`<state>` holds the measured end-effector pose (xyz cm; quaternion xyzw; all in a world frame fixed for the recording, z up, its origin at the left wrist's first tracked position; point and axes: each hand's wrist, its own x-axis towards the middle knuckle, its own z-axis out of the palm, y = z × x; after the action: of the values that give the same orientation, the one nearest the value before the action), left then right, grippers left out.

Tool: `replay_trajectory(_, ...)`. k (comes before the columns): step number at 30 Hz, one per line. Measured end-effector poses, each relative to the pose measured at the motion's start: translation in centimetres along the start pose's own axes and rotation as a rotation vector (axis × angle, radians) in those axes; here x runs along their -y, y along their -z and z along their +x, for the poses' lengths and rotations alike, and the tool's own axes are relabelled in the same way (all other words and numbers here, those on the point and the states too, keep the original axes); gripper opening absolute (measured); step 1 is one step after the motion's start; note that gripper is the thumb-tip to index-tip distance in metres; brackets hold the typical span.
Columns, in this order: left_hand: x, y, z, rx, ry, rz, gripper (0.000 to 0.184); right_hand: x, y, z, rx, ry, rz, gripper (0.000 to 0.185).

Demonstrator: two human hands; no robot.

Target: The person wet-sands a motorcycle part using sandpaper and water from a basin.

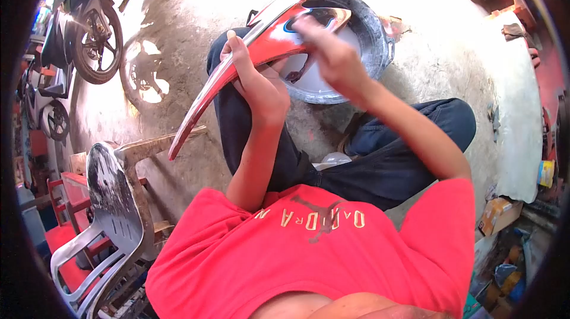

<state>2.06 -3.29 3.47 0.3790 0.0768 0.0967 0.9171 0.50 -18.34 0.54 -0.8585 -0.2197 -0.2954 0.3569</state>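
Note:
A long curved red and white motorcycle fairing panel point(270, 43) slants across my lap. Its narrow tip points down to the left, and its wide end lies over a round basin point(380, 61). My left hand point(261, 90) grips the panel near its middle, thumb on top and fingers underneath. Blurred by motion, my right hand point(338, 61) presses its fingertips on the panel's wide end, beside a dark blue-edged patch. Its fingers look curled together, and anything under them is hidden. Pale liquid and a dark scrap show inside the basin.
Parked motorcycles, one with a black front wheel point(98, 40), stand at the upper left. A worn grey plastic chair point(113, 200) is at the left, near a wooden plank point(157, 144). A cardboard box point(500, 215) and assorted clutter lie along the right side.

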Motion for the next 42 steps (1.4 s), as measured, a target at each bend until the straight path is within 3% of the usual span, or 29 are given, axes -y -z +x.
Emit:
replay_trajectory(1,0.1,0.3,0.2,0.021,-0.003,0.016,0.042,2.0,0.4,0.5,0.031,0.154,0.021,0.043)
replay_trajectory(4,-0.1,0.8,0.2,0.051,-0.005,0.043,0.042,-0.5,-0.1,0.5,0.039,0.179,0.036,0.050)
replay_trajectory(7,-0.4,-0.4,-0.6,0.026,0.012,0.018,0.042,-3.9,1.4,1.0,0.113,-0.629,0.049,0.042)
replay_trajectory(10,-0.4,-0.4,-0.3,0.010,0.014,0.004,0.042,-2.7,0.2,0.2,0.004,-0.297,0.031,0.040)
replay_trajectory(11,-0.4,-0.4,-0.4,0.009,0.016,-0.009,0.042,-1.5,0.1,0.0,0.028,-0.056,-0.006,0.045)
replay_trajectory(13,-0.1,-0.1,-0.2,0.033,0.025,-0.021,0.043,3.1,0.9,1.4,0.132,0.187,0.096,0.047)
replay_trajectory(16,0.0,0.4,-0.1,0.065,0.038,-0.015,0.044,-0.4,1.1,1.8,0.122,0.142,0.107,0.046)
replay_trajectory(19,0.0,-0.5,-1.0,0.020,0.048,-0.032,0.045,-3.1,2.4,2.6,0.161,-0.522,0.018,0.038)
replay_trajectory(20,0.1,-0.3,-0.8,0.024,0.049,-0.033,0.046,-2.6,2.2,2.0,0.196,-0.464,-0.044,0.038)
replay_trajectory(21,0.2,-0.2,-0.6,0.022,0.049,-0.038,0.046,-3.3,0.5,0.9,0.036,-0.108,-0.082,0.041)
replay_trajectory(23,0.3,0.4,-0.2,0.053,0.022,-0.029,0.046,1.7,0.3,1.6,0.065,0.142,-0.040,0.046)
replay_trajectory(26,0.5,1.1,-0.3,0.083,0.022,-0.017,0.048,2.6,1.3,2.4,0.143,0.220,0.128,0.049)
replay_trajectory(27,0.2,0.4,-0.5,0.074,0.030,-0.018,0.049,0.2,0.6,2.3,0.091,0.182,0.042,0.046)
replay_trajectory(30,-0.3,-0.5,-1.0,0.106,0.063,-0.027,0.046,-2.8,1.4,2.9,0.096,-0.387,0.013,0.041)
replay_trajectory(33,0.2,0.0,-0.6,0.109,0.040,-0.037,0.047,1.0,0.4,2.5,0.073,0.167,-0.149,0.041)
replay_trajectory(35,1.4,1.4,0.8,0.119,0.029,-0.043,0.048,4.2,0.9,2.7,0.121,0.301,0.020,0.045)
replay_trajectory(37,0.2,0.4,-0.4,0.120,0.059,-0.038,0.049,1.4,0.4,2.8,0.090,0.269,0.006,0.044)
replay_trajectory(39,0.0,-0.3,-0.6,0.070,0.058,-0.036,0.051,-2.1,0.4,3.0,0.059,-0.139,0.105,0.040)
replay_trajectory(41,0.0,-0.2,-0.9,0.068,0.060,-0.037,0.052,-2.2,1.4,4.1,0.184,-0.490,-0.012,0.038)
replay_trajectory(42,0.0,-0.3,-0.6,0.068,0.053,-0.043,0.053,-1.8,0.7,3.6,0.120,-0.269,-0.014,0.040)
